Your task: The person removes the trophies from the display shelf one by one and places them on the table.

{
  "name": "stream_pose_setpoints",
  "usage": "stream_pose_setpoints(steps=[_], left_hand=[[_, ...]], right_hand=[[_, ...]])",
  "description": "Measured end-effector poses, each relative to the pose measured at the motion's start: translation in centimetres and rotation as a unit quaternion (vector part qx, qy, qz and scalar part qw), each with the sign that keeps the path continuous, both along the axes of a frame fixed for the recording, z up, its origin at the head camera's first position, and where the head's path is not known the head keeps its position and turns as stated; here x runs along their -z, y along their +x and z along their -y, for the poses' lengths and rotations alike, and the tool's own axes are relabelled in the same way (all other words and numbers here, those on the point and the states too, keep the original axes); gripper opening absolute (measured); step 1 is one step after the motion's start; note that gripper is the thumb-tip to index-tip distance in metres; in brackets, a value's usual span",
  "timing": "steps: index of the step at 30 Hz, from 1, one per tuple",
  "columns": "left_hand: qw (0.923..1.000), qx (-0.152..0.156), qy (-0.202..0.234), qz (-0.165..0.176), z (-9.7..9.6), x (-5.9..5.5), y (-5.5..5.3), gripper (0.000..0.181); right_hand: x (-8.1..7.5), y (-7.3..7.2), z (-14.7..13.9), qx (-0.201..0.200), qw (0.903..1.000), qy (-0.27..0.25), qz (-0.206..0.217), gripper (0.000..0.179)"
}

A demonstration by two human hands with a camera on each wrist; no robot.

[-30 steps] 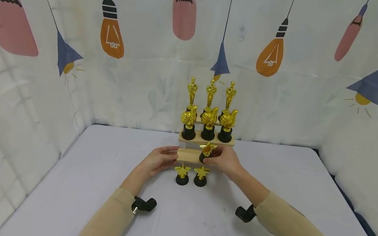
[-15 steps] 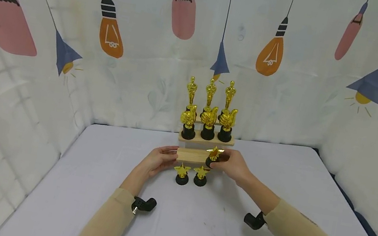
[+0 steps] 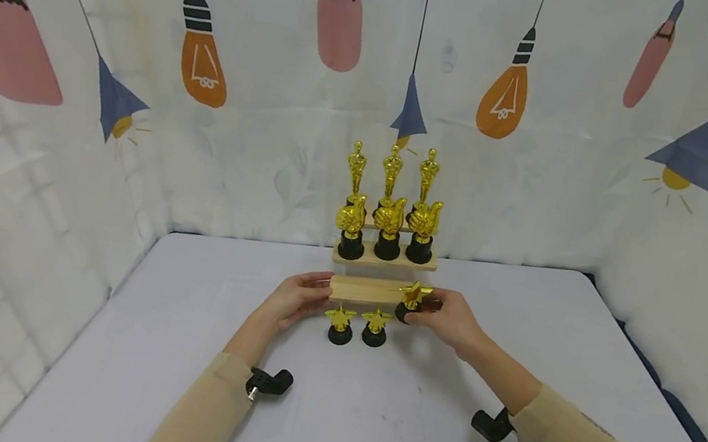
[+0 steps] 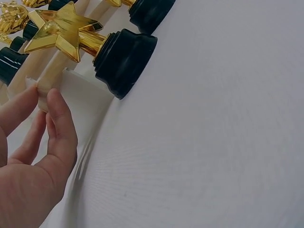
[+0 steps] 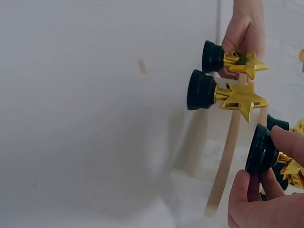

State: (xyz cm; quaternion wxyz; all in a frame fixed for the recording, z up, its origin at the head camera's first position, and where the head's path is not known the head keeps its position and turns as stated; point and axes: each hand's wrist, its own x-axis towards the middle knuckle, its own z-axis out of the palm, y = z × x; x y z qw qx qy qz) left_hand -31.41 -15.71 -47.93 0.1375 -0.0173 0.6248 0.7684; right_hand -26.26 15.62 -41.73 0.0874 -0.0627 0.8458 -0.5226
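Observation:
My left hand (image 3: 296,299) pinches the left end of a pale wooden shelf board (image 3: 361,290) between thumb and fingertips. The left wrist view shows that board end (image 4: 43,97) in the grip. Over the board's right end, my right hand (image 3: 455,323) holds a gold star trophy (image 3: 413,295) by its black base (image 5: 262,151), thumb on one side and fingers on the other. Two similar star trophies, a left one (image 3: 341,323) and a right one (image 3: 374,326), stand upright on the table in front of the board.
Behind the board, a wooden tier (image 3: 362,257) bears three gold thumbs-up trophies (image 3: 390,218). Further back and higher, three gold figure trophies (image 3: 391,172) stand in a row. The white table (image 3: 346,425) ends at a patterned curtain (image 3: 250,163).
My right hand has moved rightward along the board with the star trophy, from near its middle to its right end. The left hand keeps its hold on the board's left end.

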Motion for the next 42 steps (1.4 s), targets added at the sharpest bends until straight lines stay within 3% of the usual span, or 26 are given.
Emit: stream_pose_setpoints(steps=[18, 42], left_hand=[[1.0000, 0.002, -0.006, 0.006, 0.2, 0.0, 0.1, 0.051], [1.0000, 0.003, -0.006, 0.000, 0.1, 0.1, 0.0, 0.051]], right_hand=[[2.0, 0.6, -1.0, -0.008, 1.0000, -0.003, 0.005, 0.048], [4.0, 0.1, -0.4, 0.012, 0.9982, 0.053, 0.027, 0.040]])
